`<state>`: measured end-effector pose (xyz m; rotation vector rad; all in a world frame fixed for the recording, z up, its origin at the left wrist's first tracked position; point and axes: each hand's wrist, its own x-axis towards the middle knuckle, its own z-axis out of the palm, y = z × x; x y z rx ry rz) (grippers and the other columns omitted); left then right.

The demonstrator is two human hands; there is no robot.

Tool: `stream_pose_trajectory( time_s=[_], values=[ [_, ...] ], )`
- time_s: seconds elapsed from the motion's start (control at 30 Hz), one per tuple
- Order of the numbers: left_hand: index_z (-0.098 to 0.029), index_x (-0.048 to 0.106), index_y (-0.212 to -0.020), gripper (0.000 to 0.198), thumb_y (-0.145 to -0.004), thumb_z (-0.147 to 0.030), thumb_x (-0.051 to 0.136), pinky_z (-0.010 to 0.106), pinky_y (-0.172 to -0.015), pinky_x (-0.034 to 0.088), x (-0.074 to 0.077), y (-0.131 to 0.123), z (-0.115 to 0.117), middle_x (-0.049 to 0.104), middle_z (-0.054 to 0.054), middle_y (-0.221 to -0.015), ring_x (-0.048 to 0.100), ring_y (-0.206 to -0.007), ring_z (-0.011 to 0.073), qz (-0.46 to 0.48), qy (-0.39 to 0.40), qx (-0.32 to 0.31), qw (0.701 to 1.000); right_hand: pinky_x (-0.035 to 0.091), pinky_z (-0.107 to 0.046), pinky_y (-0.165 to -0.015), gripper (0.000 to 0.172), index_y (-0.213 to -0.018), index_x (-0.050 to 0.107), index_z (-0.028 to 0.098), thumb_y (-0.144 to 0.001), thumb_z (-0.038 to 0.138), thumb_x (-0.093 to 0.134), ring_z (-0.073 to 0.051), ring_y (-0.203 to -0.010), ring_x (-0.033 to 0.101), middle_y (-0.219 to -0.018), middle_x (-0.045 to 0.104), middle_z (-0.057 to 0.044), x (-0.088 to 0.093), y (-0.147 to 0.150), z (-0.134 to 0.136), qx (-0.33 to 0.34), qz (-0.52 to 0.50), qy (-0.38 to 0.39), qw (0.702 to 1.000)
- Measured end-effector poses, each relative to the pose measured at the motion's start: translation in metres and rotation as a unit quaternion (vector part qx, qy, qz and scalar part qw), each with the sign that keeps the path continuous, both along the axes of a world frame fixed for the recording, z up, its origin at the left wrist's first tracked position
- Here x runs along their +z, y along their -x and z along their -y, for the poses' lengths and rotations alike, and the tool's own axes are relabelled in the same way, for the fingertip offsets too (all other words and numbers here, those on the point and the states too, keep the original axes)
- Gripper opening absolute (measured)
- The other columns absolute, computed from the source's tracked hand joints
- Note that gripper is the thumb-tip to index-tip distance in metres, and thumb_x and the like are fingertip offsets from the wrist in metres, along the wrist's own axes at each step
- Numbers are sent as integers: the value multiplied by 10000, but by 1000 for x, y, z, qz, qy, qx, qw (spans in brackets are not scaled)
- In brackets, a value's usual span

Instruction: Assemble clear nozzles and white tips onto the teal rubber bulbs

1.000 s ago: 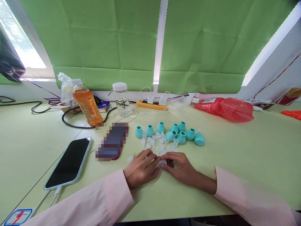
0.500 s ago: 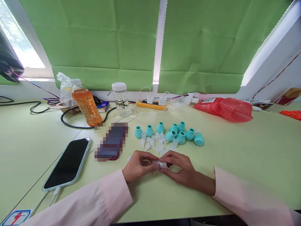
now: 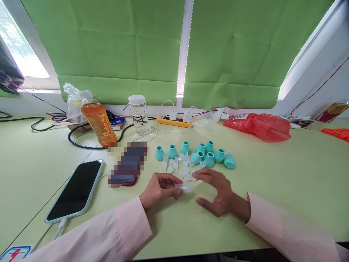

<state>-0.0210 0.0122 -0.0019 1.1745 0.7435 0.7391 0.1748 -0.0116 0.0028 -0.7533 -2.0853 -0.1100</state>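
Between thumb and fingers, my left hand (image 3: 163,190) holds a small clear plastic tube (image 3: 186,187) lying sideways, its right end free. My right hand (image 3: 217,190) is apart from it, thumb and fingers spread wide, slightly blurred. Its fingertips are close to a loose group of small translucent plastic pieces (image 3: 175,166), some cup-shaped and some pointed. Behind these stand several turquoise rubber bulbs (image 3: 185,147) with round openings. The rightmost bulb (image 3: 229,161) lies tilted, with a clear piece at its top.
A phone (image 3: 75,191) on a charging cable and a second, blurred-out phone (image 3: 128,164) lie to the left. Farther back stand an orange drink bottle (image 3: 98,122), a clear water bottle (image 3: 140,118), a yellow power strip (image 3: 174,122) and a red plastic bag (image 3: 259,125).
My right hand has let go of the clear plastic tube, opened, and moved a little right and away from me. My left hand still holds the tube.
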Motion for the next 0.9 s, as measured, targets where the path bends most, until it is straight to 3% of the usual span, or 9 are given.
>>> stream_pose_trajectory(
  time_s=[0.1,0.2,0.37,0.57,0.7,0.8,0.9],
  values=[
    [-116,572,-964,423,-588,-275,682,268,-538,463,1,1,-2,551,39,-698,514,-646,124,54,23,-7,998,401,-403,-761,382,-1039,479,212,-677,290,570,-239,-922,476,-1018,509,-93,11,-18,-19,-122,-20,-62,990],
    [-99,578,-978,424,-615,-299,662,290,-566,466,-2,0,-4,527,41,-687,495,-663,124,61,47,-26,997,345,-448,-761,348,-1006,520,205,-685,331,562,-278,-969,387,-1080,448,-106,10,-26,-38,-260,30,-55,964],
    [-88,616,-891,363,-606,-305,671,288,-579,452,-6,-1,-4,544,44,-677,501,-635,118,74,50,-45,995,300,-439,-702,257,-909,569,200,-712,361,530,-286,-934,371,-1033,448,-109,-8,-24,-49,-332,122,11,935],
    [-86,608,-859,353,-558,-242,708,282,-587,453,-3,0,-4,571,39,-676,515,-619,112,81,51,-26,995,328,-420,-739,173,-854,524,215,-705,294,561,-249,-920,433,-969,485,-76,-5,-21,-42,-261,0,-37,965],
    [-84,596,-808,359,-491,-171,741,264,-580,446,-4,1,-5,593,32,-658,528,-575,101,67,46,-31,996,373,-450,-779,296,-983,328,245,-730,211,477,-253,-1041,425,-1132,420,-97,-1,-13,-24,-64,-119,-50,990],
    [-82,588,-806,338,-519,-191,730,249,-549,444,-4,2,-5,593,31,-633,533,-547,98,78,52,-40,995,422,-417,-746,373,-1030,245,256,-729,161,444,-229,-1020,468,-1139,442,-107,-5,-4,-10,70,-91,18,993],
    [-77,579,-796,278,-627,-284,659,230,-462,429,-3,2,-4,573,26,-567,518,-464,90,90,55,-49,993,442,-346,-692,367,-989,355,228,-674,160,531,-195,-856,539,-963,548,-84,-8,3,-1,47,-25,27,998]
  ],
)
